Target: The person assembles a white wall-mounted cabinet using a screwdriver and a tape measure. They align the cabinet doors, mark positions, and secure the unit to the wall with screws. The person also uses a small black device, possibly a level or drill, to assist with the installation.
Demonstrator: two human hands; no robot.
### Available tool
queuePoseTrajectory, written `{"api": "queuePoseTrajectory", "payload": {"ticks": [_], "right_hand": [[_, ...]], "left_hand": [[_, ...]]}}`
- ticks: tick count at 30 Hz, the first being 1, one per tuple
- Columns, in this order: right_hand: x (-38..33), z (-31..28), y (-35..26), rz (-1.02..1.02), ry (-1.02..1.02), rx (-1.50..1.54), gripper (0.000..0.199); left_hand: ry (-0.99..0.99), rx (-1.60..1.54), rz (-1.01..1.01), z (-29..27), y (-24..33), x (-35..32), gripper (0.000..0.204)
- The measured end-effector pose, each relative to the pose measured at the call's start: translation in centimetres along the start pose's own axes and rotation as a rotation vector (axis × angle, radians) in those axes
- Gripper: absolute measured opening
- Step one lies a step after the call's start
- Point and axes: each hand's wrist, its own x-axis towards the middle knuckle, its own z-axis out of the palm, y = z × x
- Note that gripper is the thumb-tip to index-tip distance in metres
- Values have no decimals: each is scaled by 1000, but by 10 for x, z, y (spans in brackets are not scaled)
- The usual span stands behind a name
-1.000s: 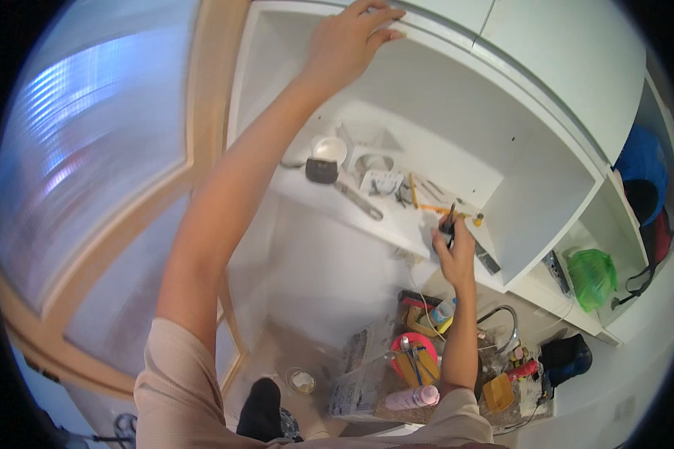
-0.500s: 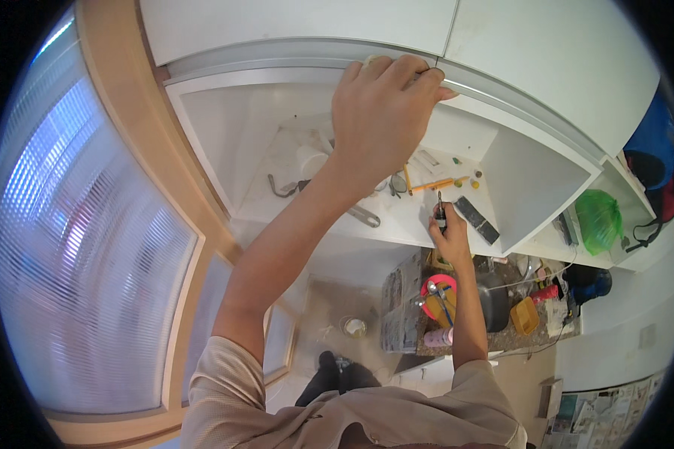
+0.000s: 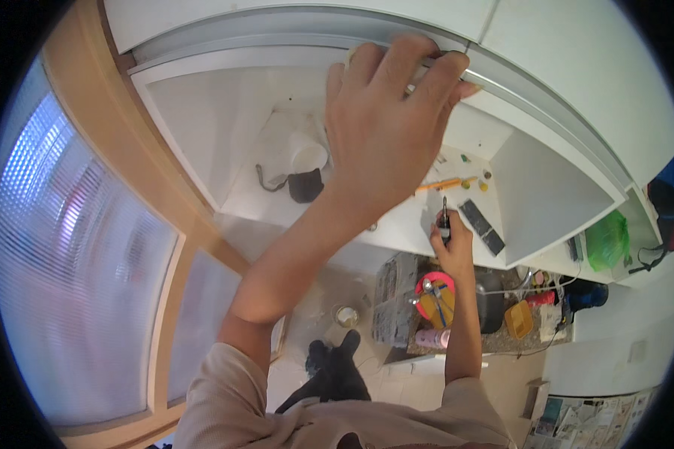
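My left hand [image 3: 386,123] reaches up to the metal strip [image 3: 292,46] along the top of a white cabinet [image 3: 225,112]. Its fingers are bent at the strip and partly blurred; a small dark thing shows by the fingertips, too small to name. Lower down, my right hand [image 3: 455,245] is closed round the dark handle of a screwdriver [image 3: 445,224], tip pointing up. Beside that hand a dark flat bar [image 3: 482,227] lies on the shelf. An orange-yellow tool [image 3: 448,184] and small round bits [image 3: 484,187] rest further back.
Left on the shelf are a white roll [image 3: 308,153] and a black pouch [image 3: 305,186] with a strap. A framed ribbed-glass panel [image 3: 90,262] stands at the left. Below, a cluttered counter bears a pink bowl [image 3: 449,280] and a yellow container [image 3: 519,320]. A green bag [image 3: 606,241] is at right.
My left hand has shifted a little along the strip, its fingers lifted and more spread. The view has moved closer, showing more of the black pouch. My right hand keeps the screwdriver upright.
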Motion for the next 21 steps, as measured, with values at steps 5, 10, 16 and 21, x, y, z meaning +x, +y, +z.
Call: {"api": "queuePoseTrajectory", "payload": {"ticks": [5, 10, 16, 21], "right_hand": [[-3, 0, -9, 12, 31, -18, 26], [0, 3, -9, 30, 43, -41, 24], [6, 5, -16, 47, 52, -53, 20], [5, 5, -7, 62, 12, -23, 18]], "left_hand": [[85, -49, 49, 15, -6, -9, 30], [91, 25, 71, 16, -8, -14, 30], [164, 21, 73, 24, -9, -15, 27], [195, -25, 33, 26, -6, -15, 23]]}}
